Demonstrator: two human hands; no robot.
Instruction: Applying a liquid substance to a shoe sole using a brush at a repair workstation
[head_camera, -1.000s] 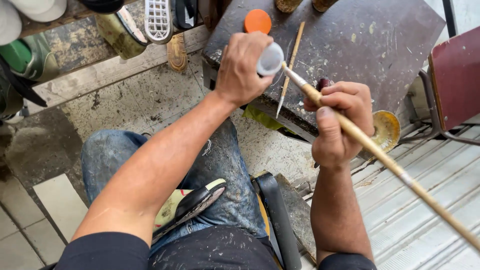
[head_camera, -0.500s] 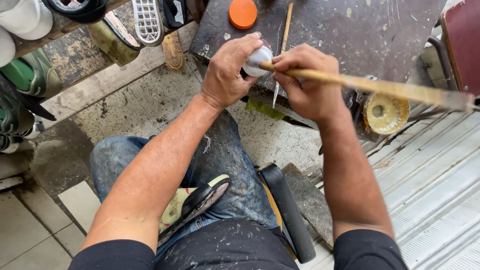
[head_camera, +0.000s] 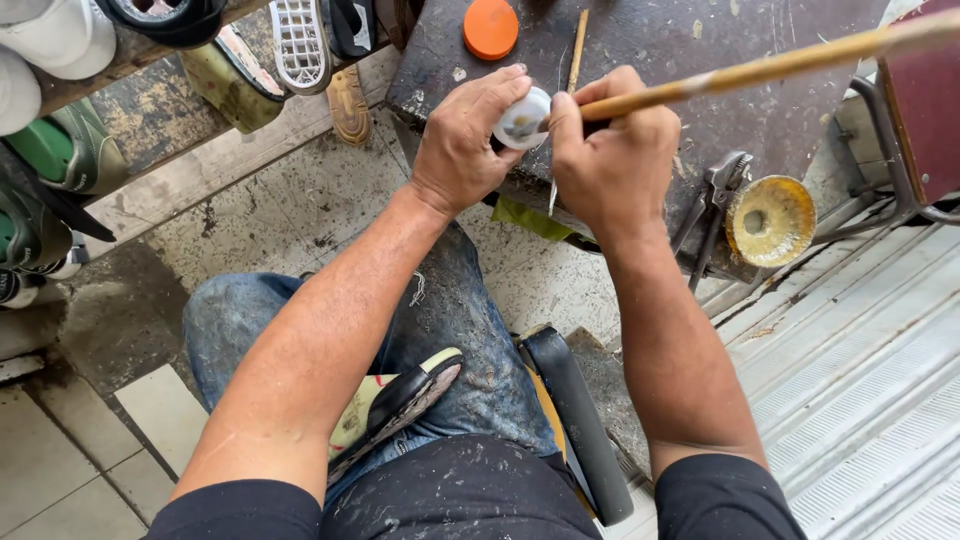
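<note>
My left hand grips a small white round container above the edge of a dark worn workbench. My right hand holds a long wooden stick whose near end meets the container's mouth; the stick runs off to the upper right. A thin metal tool hangs down under my right hand. On my lap, clamped between my jeans-clad thighs, lies a shoe with a black sole.
An orange lid and a thin wooden stick lie on the bench. Pliers and a yellow-stained round tin sit at its right edge. Several shoes line the left side. Corrugated metal flooring lies at the right.
The long stick swung from pointing down-right to pointing up-right. My right hand rose from beside the bench up to the container in my left hand.
</note>
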